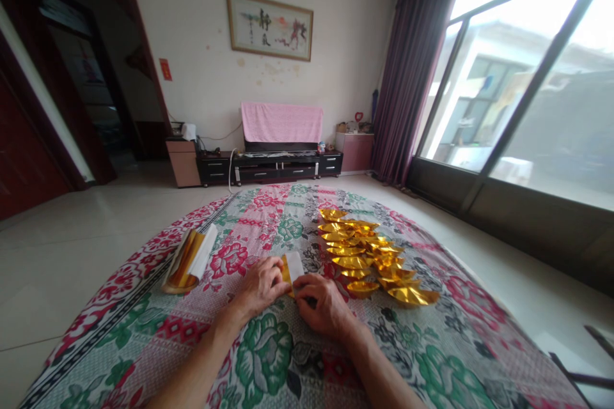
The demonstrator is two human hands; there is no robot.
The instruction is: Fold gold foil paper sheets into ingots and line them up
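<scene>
Between my hands a small piece of gold foil paper (294, 263) lies on the patterned cloth, its white back showing and a gold strip along its left side. My left hand (261, 284) grips its left edge with bent fingers. At its lower right edge, my right hand (322, 302) pinches the paper, fingers curled and thumb partly hidden. To the right sit several folded gold paper ingots (363, 288) in rough rows. Off to the left rests a curled stack of gold foil paper sheets (188, 262), gold inside and white on the outside.
A floral tablecloth (263, 345) covers the round table. Beyond it, a black TV cabinet (278, 169) stands by the wall, with a pink cloth (282, 121) draped over a screen. Large windows (518, 89) and a purple curtain (407, 64) line the right side.
</scene>
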